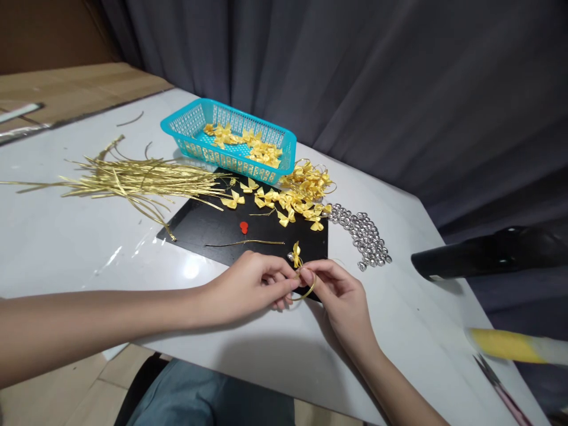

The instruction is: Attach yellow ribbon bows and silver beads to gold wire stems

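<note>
Both hands meet over the near edge of a black mat. Between the fingertips of my left hand and my right hand is a gold cord, bent into a curve. A yellow ribbon bow with a small silver bell stands just above the pinched fingers. The exact joint of cord and bow is hidden by the fingertips. Behind the hands a single gold cord length lies on the mat, near a small red piece. Several loose yellow bows are scattered farther back.
A turquoise basket holding yellow bows stands at the back. Left of it lies a bundle of gold cords. Silver bells are spread at right, beside a pile of bows. A black object and tweezers occupy the right side.
</note>
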`<state>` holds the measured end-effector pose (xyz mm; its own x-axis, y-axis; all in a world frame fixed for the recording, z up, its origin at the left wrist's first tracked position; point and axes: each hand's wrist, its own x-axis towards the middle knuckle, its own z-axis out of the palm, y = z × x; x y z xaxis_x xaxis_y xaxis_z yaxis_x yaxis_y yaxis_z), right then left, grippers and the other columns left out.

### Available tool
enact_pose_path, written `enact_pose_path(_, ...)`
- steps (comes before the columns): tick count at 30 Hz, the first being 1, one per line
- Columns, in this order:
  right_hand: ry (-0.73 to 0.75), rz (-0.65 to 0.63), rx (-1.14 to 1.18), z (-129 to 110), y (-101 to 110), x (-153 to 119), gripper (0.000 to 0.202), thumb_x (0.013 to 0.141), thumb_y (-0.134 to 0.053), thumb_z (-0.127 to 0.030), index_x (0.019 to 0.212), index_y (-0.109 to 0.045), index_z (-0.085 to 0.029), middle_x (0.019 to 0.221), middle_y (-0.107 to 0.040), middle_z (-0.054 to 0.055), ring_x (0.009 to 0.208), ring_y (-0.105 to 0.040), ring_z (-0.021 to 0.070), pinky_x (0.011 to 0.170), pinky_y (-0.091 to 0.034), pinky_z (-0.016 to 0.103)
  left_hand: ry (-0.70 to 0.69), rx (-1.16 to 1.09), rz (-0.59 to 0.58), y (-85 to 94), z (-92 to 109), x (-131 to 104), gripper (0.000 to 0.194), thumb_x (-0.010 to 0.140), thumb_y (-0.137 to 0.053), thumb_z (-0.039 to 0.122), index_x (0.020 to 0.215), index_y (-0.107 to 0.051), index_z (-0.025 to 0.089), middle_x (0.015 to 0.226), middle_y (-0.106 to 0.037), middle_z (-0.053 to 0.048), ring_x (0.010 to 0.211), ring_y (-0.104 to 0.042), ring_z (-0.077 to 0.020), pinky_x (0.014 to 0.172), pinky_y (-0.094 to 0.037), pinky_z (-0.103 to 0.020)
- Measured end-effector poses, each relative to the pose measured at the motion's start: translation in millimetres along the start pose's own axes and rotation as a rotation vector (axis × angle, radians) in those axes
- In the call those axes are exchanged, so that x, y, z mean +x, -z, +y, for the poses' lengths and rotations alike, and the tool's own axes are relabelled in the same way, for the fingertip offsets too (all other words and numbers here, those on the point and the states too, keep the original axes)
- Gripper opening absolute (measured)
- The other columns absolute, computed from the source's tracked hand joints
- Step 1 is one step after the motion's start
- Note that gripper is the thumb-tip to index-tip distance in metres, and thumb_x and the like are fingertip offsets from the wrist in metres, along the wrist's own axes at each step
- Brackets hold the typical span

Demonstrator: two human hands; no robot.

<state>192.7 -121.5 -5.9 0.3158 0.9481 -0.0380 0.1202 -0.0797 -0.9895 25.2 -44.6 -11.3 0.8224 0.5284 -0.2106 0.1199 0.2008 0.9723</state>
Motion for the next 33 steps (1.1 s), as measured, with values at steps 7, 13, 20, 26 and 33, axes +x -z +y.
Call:
enact_pose_path(7, -0.001, 0.007, 0.018, -0.1, -1.5, 0.0, 0.019, 0.073, -0.08, -0.038, 0.076, -0.073, -0.02, 0.072, -0.072, 0.002, 0.067, -0.066, 0.0141, 0.065, -0.057, 0.024, -0.004, 0.008, -0.001, -0.1, -0.2, -1.3, 0.034, 0.091, -0.058, 0.045, 0.09, -0.067, 0.013, 0.078, -0.072, -0.007, 0.072, -0.068, -0.0149, 0.07, -0.054, -0.026)
enact_pose_path(13, -0.002, 0.016, 0.022, -0.5, -2.1, -0.4, 0.017, 0.073, -0.08, -0.036, 0.076, -0.073, -0.02, 0.071, -0.072, 0.001, 0.066, -0.066, 0.0131, 0.064, -0.056, 0.023, -0.01, 0.01, -0.005, 0.4, 0.5, -0.9, 0.033, 0.091, -0.059, 0.044, 0.091, -0.068, 0.013, 0.078, -0.072, -0.006, 0.072, -0.068, -0.0148, 0.07, -0.053, -0.025)
enact_pose_path(20, 0.01, 0.017, -0.044, -0.9, -1.5, -0.2, 0.023, 0.074, -0.078, -0.041, 0.075, -0.072, -0.019, 0.071, -0.072, 0.003, 0.066, -0.067, 0.0158, 0.062, -0.057, 0.026, -0.015, 0.012, -0.004, -0.1, 1.1, -1.4, 0.033, 0.09, -0.06, 0.045, 0.091, -0.068, 0.013, 0.079, -0.073, -0.006, 0.072, -0.068, -0.0149, 0.07, -0.053, -0.025)
enact_pose_path(26, 0.017, 0.009, -0.036, -1.4, -1.6, -0.8, 0.021, 0.075, -0.078, -0.04, 0.076, -0.072, -0.02, 0.071, -0.072, 0.002, 0.066, -0.068, 0.0154, 0.063, -0.059, 0.026, -0.009, 0.016, 0.004, -0.1, 0.4, -1.7, 0.031, 0.094, -0.055, 0.041, 0.089, -0.066, 0.013, 0.08, -0.073, -0.007, 0.073, -0.068, -0.0141, 0.07, -0.053, -0.025)
enact_pose_path(33, 0.063, -0.039, -0.116, -4.5, 0.3, -2.8, 0.016, 0.079, -0.074, -0.036, 0.078, -0.072, -0.02, 0.073, -0.072, 0.003, 0.069, -0.067, 0.0164, 0.063, -0.057, 0.026, -0.052, 0.134, 0.029, 3.7, 5.8, -0.2, 0.022, 0.091, -0.055, 0.029, 0.081, -0.066, 0.013, 0.077, -0.072, -0.005, 0.073, -0.066, -0.0137, 0.067, -0.049, -0.022)
